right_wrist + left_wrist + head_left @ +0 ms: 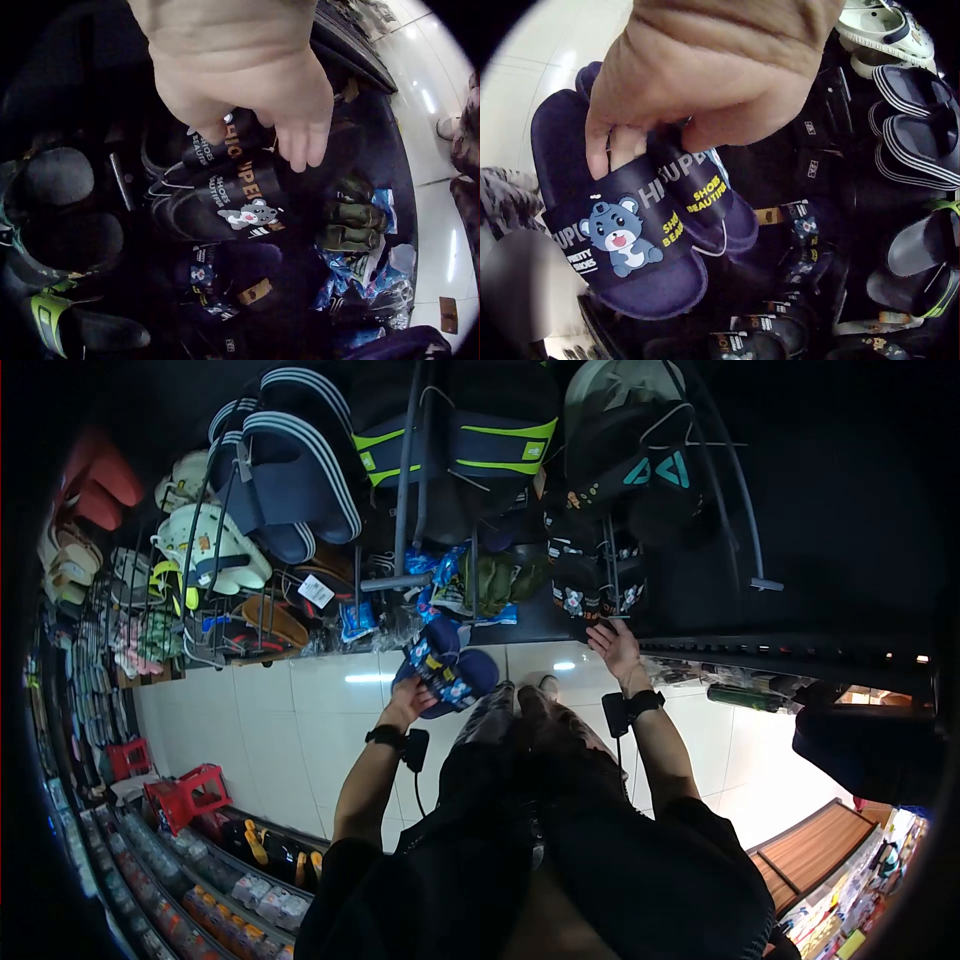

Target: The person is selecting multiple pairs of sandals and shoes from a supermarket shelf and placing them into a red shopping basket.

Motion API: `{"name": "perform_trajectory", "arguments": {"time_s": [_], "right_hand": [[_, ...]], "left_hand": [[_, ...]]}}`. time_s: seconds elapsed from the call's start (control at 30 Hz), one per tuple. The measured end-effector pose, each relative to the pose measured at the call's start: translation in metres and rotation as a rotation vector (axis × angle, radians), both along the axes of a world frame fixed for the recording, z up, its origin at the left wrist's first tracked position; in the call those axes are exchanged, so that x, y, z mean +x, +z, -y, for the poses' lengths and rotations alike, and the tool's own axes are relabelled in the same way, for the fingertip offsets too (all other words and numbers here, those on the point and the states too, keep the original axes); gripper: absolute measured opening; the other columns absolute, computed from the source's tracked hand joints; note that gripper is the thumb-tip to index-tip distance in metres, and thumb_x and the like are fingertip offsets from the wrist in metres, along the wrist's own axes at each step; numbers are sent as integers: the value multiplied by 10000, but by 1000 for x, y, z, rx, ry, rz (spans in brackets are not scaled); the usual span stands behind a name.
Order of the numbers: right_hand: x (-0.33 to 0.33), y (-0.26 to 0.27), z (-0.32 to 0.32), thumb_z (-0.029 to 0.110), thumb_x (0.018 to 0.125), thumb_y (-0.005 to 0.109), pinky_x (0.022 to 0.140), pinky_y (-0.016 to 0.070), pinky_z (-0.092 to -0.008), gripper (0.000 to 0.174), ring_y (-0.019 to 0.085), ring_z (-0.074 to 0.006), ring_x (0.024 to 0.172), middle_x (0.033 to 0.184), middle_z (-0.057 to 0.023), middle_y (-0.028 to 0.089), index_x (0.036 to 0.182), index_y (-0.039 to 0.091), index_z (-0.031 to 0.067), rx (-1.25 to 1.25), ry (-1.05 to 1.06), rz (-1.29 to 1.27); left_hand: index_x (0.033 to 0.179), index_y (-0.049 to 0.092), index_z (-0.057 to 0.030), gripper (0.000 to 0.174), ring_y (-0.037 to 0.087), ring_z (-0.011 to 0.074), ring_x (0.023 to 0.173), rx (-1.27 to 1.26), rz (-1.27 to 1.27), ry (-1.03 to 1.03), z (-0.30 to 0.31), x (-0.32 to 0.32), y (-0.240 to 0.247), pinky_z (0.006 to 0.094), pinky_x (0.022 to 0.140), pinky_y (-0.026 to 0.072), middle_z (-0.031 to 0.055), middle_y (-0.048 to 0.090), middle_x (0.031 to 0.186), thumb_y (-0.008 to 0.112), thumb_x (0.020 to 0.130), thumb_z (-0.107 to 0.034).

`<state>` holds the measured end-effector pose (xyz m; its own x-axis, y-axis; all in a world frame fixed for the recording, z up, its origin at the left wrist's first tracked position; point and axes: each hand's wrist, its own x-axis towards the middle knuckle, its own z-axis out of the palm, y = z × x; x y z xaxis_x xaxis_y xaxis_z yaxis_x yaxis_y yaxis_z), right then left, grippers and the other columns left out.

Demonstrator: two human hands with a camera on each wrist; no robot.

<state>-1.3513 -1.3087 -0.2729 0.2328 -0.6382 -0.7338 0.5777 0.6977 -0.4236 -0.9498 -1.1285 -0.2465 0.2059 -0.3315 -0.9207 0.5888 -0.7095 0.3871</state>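
My left hand (404, 703) grips a pair of navy slide sandals (470, 668) over the floor, in front of the rack. In the left wrist view its fingers hook under the black strap (641, 217), which carries a blue cartoon bear and lettering. A thin white loop joins the pair. My right hand (618, 650) reaches to the rack's front edge, with its fingers extended. In the right wrist view those fingers overlap a pair of black slides (225, 195) with orange lettering and a grey bear. The thumb is hidden there.
Metal hooks (405, 490) jut out from the rack above. Striped slides (300, 475) and pale clogs (210, 545) hang left. Green slides (352, 225) and plastic-wrapped items lie on the low shelf. Red stools (190, 797) stand behind on the tiled floor (270, 710).
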Motion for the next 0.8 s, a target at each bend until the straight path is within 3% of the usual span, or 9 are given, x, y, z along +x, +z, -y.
{"name": "perform_trajectory", "arguments": {"time_s": [0.1,0.13,0.17,0.23,0.33,0.37,0.67,0.77,0.8], "right_hand": [[2,6,-11,351,866,471,833,438,-366,400,560,-269,946,1088,-134,546,1156,444,77,47,98,-198],[3,7,-15,324,863,476,793,454,-350,376,582,-250,899,1068,-136,570,1141,467,71,72,187,-303],[7,9,-20,324,863,476,793,454,-350,376,582,-250,899,1068,-136,570,1141,467,71,76,198,-301],[16,13,-26,284,843,503,693,469,-308,309,606,-208,798,940,-107,616,1064,535,70,-58,503,-311],[36,30,-34,263,820,547,651,468,-286,256,607,-187,755,906,-102,621,983,583,68,-138,655,-281],[41,33,-36,251,815,564,618,465,-264,244,601,-165,703,878,-84,622,977,587,70,-140,680,-270],[88,59,-35,256,847,549,628,468,-235,326,590,-121,687,864,-77,622,1089,521,39,-340,944,-173],[94,63,-32,258,845,554,621,470,-232,324,585,-116,677,858,-77,623,1072,521,29,-384,986,-195],[95,60,-31,256,842,558,614,469,-228,312,583,-113,672,859,-79,623,1051,523,26,-381,981,-210]], "left_hand": [[1077,393,-78,244,485,301,1007,-64,-142,112,13,-22,6,497,904,386,119,421,1037,310,926,-250],[1046,399,-75,226,480,312,1029,-66,-172,189,17,-29,1,502,930,363,113,428,1006,304,929,-243],[1033,400,-69,226,479,315,1028,-87,-199,227,21,-37,6,505,935,359,114,431,991,304,930,-246],[1007,409,-45,245,490,305,1014,-118,-260,301,32,-50,14,506,939,359,107,455,932,302,933,-252],[976,424,-39,237,509,280,981,-206,-278,334,42,-64,25,476,938,375,97,490,901,293,936,-233],[976,424,-39,237,509,280,981,-205,-277,340,44,-68,26,476,938,375,97,490,901,293,936,-233],[980,371,-42,208,492,261,936,-306,-394,548,57,-104,50,480,918,400,104,427,951,270,945,-220],[797,375,-67,182,513,242,787,-241,-366,623,61,-118,56,477,915,403,88,453,773,308,924,-178],[797,375,-67,182,513,242,787,-242,-366,626,62,-122,62,477,915,403,88,453,773,308,924,-178]]}}
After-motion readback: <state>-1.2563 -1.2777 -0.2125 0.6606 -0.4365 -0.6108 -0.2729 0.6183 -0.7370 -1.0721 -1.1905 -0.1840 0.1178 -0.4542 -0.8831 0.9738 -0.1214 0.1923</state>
